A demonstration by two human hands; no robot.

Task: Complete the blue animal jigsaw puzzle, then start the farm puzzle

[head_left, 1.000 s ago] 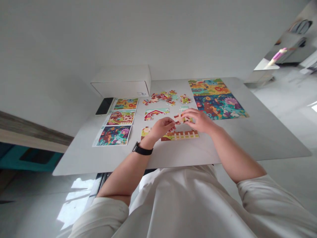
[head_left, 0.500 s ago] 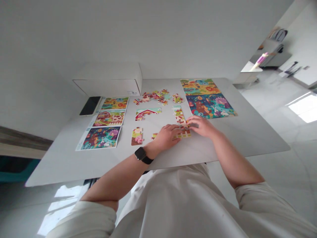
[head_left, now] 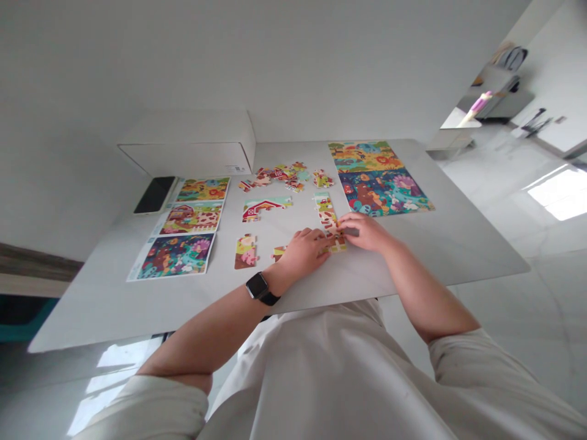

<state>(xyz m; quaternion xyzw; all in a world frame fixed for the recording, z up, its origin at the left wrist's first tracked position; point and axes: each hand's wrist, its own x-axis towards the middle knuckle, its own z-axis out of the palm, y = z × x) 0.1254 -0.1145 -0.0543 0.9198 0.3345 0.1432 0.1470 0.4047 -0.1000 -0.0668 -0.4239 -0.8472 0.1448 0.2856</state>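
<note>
Shifted slightly leftward in view since the earlier frame: white table (head_left: 413, 256); at lower centre, right hand (head_left: 364, 232) pinching jigsaw strip (head_left: 326, 215), left hand (head_left: 305, 252) curled against fence piece (head_left: 338, 247).

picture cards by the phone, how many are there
3. They lie in a column on the white table beside the phone: the top card nearest it, the middle card showing a red barn, and the bottom card nearest the person. None looks hidden.

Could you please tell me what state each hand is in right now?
Left hand: curled on the puzzle pieces; cannot tell if holding.
Right hand: touching them; cannot tell if holding.
</note>
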